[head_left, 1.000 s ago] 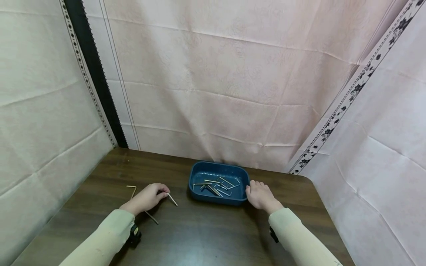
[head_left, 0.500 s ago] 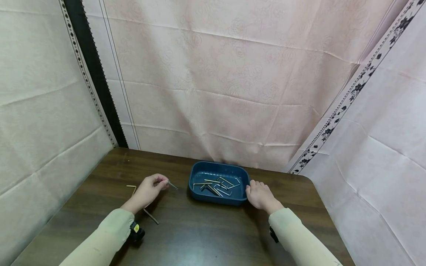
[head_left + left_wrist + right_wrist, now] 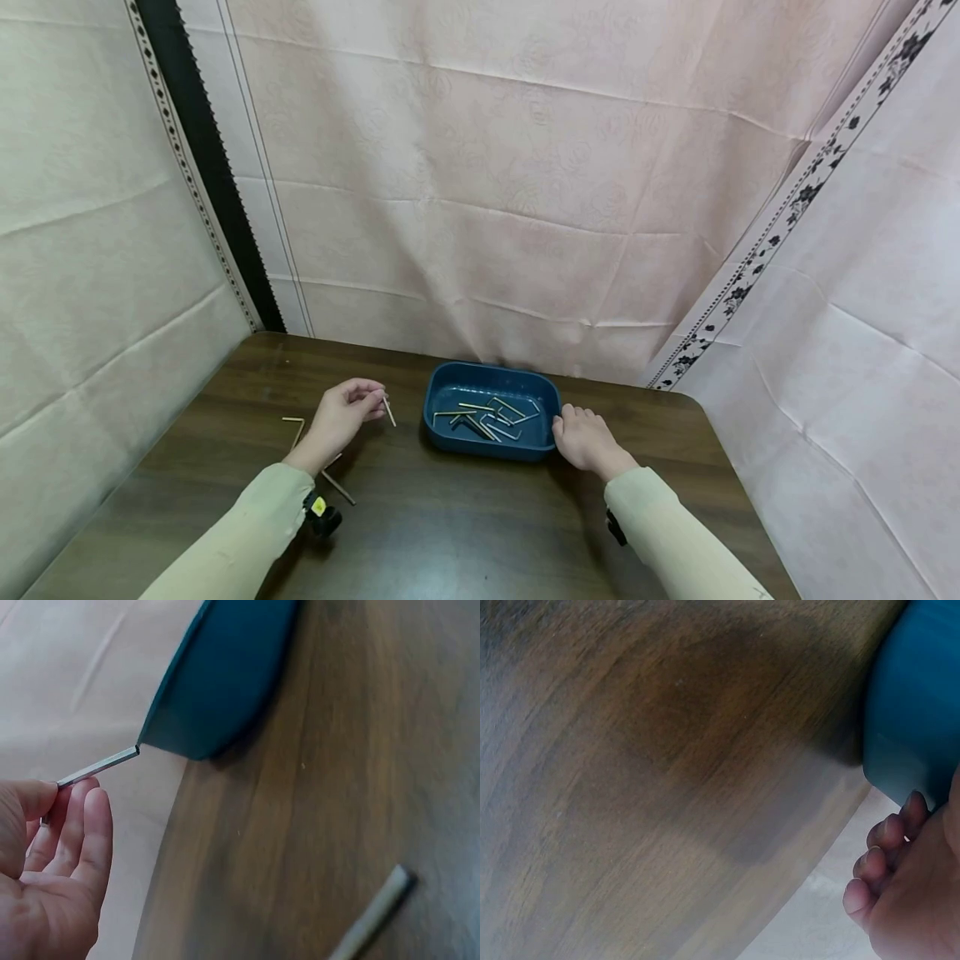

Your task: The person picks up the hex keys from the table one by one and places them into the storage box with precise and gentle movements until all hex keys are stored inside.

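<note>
My left hand (image 3: pixel 337 421) pinches a small silvery hex key (image 3: pixel 390 412) between thumb and fingers, a little left of a blue tray (image 3: pixel 487 451). In the left wrist view one arm of this hex key (image 3: pixel 105 765) points out past the fingertips. A short bent end shows below the thumb. At the tray's right end, my right hand (image 3: pixel 587 437) holds the rim with curled fingers; its thumb is hidden. Curled fingers (image 3: pixel 886 831) sit beside the tray wall (image 3: pixel 911 712) in the right wrist view. Several hex keys (image 3: pixel 477 407) lie jumbled inside the tray.
Two more hex keys lie on the brown wooden table (image 3: pixel 450 533): a brass-coloured one (image 3: pixel 293 419), partly behind the left wrist, and a thicker one (image 3: pixel 341 490) by the forearm. Pale cloth (image 3: pixel 465 167) hangs behind the table and at both sides.
My left hand has risen away from the table's front and moved slightly right, turning the hex key in its fingers. The right hand and the tray stay in place.
</note>
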The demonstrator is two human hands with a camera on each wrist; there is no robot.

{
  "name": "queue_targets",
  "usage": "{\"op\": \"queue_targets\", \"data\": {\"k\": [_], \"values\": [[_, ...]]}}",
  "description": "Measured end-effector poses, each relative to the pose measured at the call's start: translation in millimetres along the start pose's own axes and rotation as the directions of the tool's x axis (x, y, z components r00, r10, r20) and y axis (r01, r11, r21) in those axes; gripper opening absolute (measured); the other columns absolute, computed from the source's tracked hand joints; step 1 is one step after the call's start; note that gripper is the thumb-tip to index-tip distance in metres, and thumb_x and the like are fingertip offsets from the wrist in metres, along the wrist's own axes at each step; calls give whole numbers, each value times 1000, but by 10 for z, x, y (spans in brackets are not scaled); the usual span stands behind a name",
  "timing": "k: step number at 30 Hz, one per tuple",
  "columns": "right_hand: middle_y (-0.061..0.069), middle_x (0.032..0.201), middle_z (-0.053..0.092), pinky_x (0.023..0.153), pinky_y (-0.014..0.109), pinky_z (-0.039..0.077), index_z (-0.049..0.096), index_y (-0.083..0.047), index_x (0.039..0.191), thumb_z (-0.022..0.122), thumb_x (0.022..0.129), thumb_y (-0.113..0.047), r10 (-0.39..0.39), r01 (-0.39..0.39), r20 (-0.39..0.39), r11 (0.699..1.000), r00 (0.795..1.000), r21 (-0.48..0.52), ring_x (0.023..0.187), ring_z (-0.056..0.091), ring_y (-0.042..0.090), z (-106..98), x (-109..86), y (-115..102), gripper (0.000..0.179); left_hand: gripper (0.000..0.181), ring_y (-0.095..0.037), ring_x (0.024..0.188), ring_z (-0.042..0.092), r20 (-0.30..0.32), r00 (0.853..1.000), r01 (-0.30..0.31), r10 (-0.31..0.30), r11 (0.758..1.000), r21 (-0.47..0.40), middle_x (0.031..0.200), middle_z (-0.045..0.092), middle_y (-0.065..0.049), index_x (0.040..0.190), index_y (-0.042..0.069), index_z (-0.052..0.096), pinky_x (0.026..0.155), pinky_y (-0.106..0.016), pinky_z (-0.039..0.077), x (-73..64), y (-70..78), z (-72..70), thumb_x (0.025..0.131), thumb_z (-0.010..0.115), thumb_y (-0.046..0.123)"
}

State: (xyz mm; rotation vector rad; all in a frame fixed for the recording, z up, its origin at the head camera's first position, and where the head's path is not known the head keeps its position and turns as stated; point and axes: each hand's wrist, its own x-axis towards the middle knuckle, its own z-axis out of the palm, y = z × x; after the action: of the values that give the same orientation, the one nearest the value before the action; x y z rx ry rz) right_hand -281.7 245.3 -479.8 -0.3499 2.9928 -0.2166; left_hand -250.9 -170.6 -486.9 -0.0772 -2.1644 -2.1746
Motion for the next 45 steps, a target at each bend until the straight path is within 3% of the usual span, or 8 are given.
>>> {"op": "queue_targets", "data": {"k": [7, 14, 19, 22, 27, 31, 37, 45], "values": [[5, 93, 51, 81, 43, 38, 51, -6, 107, 35, 103, -31, 6, -6, -2, 1000, 1000, 7, 87, 45, 25, -21, -4, 28, 30, 25, -35, 89, 65, -25, 998, -57, 57, 998, 1, 97, 65, -19, 107, 0, 64, 81, -45, 53, 117, 150, 296, 92, 66, 20], [7, 99, 54, 84, 45, 38, 52, -6, 110, 35, 104, -31, -6, 6, 9, 1000, 1000, 3, 89, 47, 26, -6, 13, 22, 31, 24, -35, 89, 65, 29, 997, -80, 78, 996, 45, 96, 65, -16, 107, 0, 64, 80, -39, 54, 228, 202, 671, 93, 65, 19], [7, 102, 54, 87, 45, 38, 52, -6, 112, 34, 104, -32, 3, -3, 12, 1000, 1000, -1, 92, 47, 26, 3, 26, 9, 32, 13, -28, 82, 66, 93, 991, -114, 100, 981, 158, 91, 65, -10, 102, 3, 65, 73, -32, 55, 300, 170, 902, 94, 64, 14], [6, 100, 54, 86, 45, 38, 52, -6, 112, 34, 104, -32, 1, -1, 10, 1000, 1000, -3, 91, 47, 26, 2, 28, -3, 32, 9, -22, 79, 63, 135, 984, -149, 112, 940, 308, 88, 64, -5, 99, 7, 66, 72, -31, 53, 327, 132, 998, 94, 64, 14], [7, 99, 54, 85, 45, 38, 52, -6, 110, 34, 104, -31, 1, -1, 11, 1000, 1000, 0, 90, 47, 26, -4, 30, -4, 32, 8, -18, 79, 55, 228, 969, -201, 96, 842, 501, 88, 60, 1, 99, 10, 66, 75, -32, 50, 355, 49, 1092, 94, 63, 16], [6, 97, 53, 84, 45, 37, 51, -6, 109, 34, 104, -32, 8, -8, 16, 1000, 1000, -3, 89, 46, 26, -3, 32, 16, 32, 10, -17, 79, 54, 293, 954, -214, 55, 812, 543, 88, 59, 1, 102, 8, 66, 76, -32, 50, 366, 33, 1141, 95, 62, 15], [6, 98, 53, 84, 45, 38, 51, -6, 110, 34, 104, -32, 9, -9, 16, 1000, 1000, -2, 88, 46, 25, -1, 38, 7, 32, 9, -17, 78, 54, 334, 942, -237, 44, 791, 564, 87, 59, 1, 100, 7, 65, 77, -34, 49, 349, 77, 1148, 95, 61, 13], [9, 108, 56, 90, 47, 39, 51, -4, 118, 34, 103, -32, 14, -14, 18, 1000, 1000, 7, 95, 49, 26, -18, 18, 0, 36, 9, -16, 84, 56, 297, 953, -224, 63, 806, 547, 94, 60, 3, 102, 15, 65, 80, -33, 50, 333, 90, 1103, 94, 64, 16]]}}
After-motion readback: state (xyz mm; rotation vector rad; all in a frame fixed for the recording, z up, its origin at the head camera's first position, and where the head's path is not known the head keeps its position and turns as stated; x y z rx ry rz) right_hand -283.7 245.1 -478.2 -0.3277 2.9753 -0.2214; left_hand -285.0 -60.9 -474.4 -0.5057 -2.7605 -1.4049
